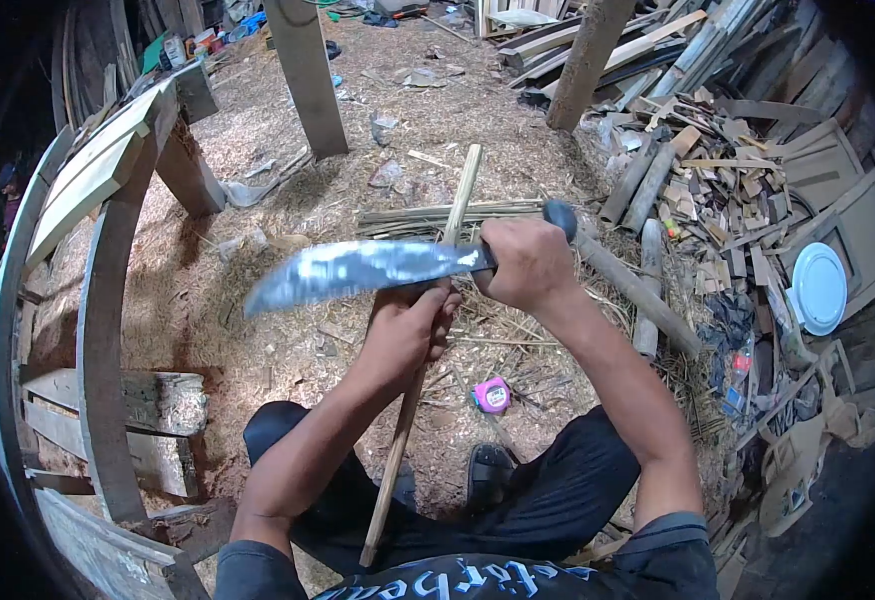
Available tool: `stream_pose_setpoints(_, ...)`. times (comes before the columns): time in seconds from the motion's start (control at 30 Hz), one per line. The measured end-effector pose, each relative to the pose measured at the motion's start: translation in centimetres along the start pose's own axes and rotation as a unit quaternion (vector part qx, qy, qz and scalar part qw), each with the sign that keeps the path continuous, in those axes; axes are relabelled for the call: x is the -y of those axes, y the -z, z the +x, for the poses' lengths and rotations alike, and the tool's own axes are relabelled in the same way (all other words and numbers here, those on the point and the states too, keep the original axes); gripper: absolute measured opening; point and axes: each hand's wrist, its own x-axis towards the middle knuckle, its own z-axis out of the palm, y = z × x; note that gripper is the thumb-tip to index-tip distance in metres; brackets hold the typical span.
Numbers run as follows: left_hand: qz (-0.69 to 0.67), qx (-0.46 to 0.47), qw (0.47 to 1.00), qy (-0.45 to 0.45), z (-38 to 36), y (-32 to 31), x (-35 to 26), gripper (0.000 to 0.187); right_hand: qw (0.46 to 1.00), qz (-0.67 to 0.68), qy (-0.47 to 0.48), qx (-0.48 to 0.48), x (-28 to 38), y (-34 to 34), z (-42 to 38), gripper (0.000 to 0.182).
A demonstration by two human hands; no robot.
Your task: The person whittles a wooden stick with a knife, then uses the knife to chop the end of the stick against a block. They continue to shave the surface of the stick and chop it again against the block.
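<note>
My right hand (pixel 530 262) is wrapped around the handle of a machete (pixel 358 270), whose broad, shiny blade points left and is slightly blurred. Below the blade, my left hand (pixel 406 328) grips a long thin wooden strip (pixel 395 470). The strip slants from beyond the blade down to my lap, and the blade crosses it just above my left fingers. A bundle of thin strips (pixel 388 222) lies on the ground behind the blade. Between my knees and the strip sits a pink tape measure (pixel 492 395).
Wood shavings (pixel 248 350) cover the floor. On the left stands a curved wooden frame (pixel 108 350). Two posts, a left one (pixel 308 80) and a right one (pixel 590 65), rise ahead. Wood offcuts (pixel 728 190) and a pale blue round lid (pixel 820 288) are at right, near a log (pixel 643 295).
</note>
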Motion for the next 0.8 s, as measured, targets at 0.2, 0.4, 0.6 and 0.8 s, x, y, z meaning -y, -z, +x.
stream_pose_setpoints(0.2, -0.011, 0.005, 1.000, -0.009, 0.6, 0.6, 0.5, 0.022, 0.999, 0.003, -0.018, 0.032, 0.0, -0.7, -0.2, 0.011)
stream_pose_setpoints(0.4, -0.034, 0.012, 0.999, -0.026, -0.4, 0.4, -0.6, 0.024, 0.993, -0.064, -0.092, 0.043, -2.0, -0.4, 0.4, 0.010)
stream_pose_setpoints(0.6, 0.021, 0.002, 0.999, 0.035, 0.3, 1.5, 0.7, 0.036, 1.000, -0.015, 0.009, 0.018, -1.5, -1.2, 0.5, 0.012)
stream_pose_setpoints(0.8, -0.020, -0.002, 0.999, 0.041, 0.1, 1.2, 0.1, 0.041, 0.990, -0.029, -0.109, 0.086, -1.2, 0.5, 0.3, 0.014)
